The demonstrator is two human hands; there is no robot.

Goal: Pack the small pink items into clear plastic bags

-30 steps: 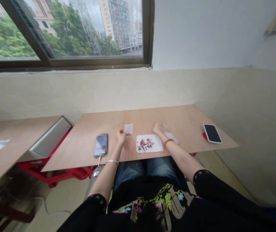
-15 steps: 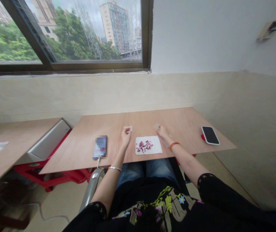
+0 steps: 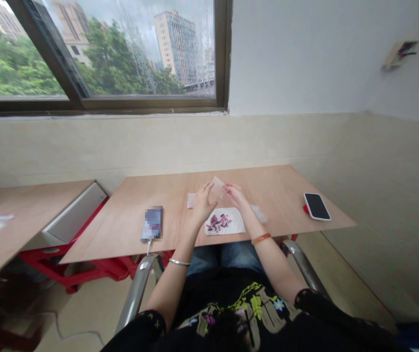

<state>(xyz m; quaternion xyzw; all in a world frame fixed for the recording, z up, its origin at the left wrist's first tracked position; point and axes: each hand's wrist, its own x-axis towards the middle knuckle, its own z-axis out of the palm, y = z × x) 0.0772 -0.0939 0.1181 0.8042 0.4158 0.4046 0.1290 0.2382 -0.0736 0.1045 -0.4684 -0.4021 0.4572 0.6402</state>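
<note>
My left hand [image 3: 202, 203] and my right hand [image 3: 234, 194] are raised together above the wooden table [image 3: 275, 188], both pinching a small clear plastic bag [image 3: 217, 187] between them. Below the hands lies a white sheet [image 3: 237, 225] with several small pink and dark capsules [image 3: 219, 221] heaped on it. Another small clear bag [image 3: 191, 200] lies flat on the table just left of my left hand. A few more clear bags [image 3: 259, 213] lie to the right of the sheet.
A phone on a cable [image 3: 152, 224] lies at the table's left front. A second phone with a white case [image 3: 316, 206] lies near the right edge. A neighbouring table [image 3: 30, 210] stands at left, with a red frame [image 3: 85, 266] between. Chair armrests [image 3: 136, 288] flank my lap.
My left hand left the small bag on the table and rose to the middle. My right hand lifted a clear bag from the right pile, and both hands now hold it.
</note>
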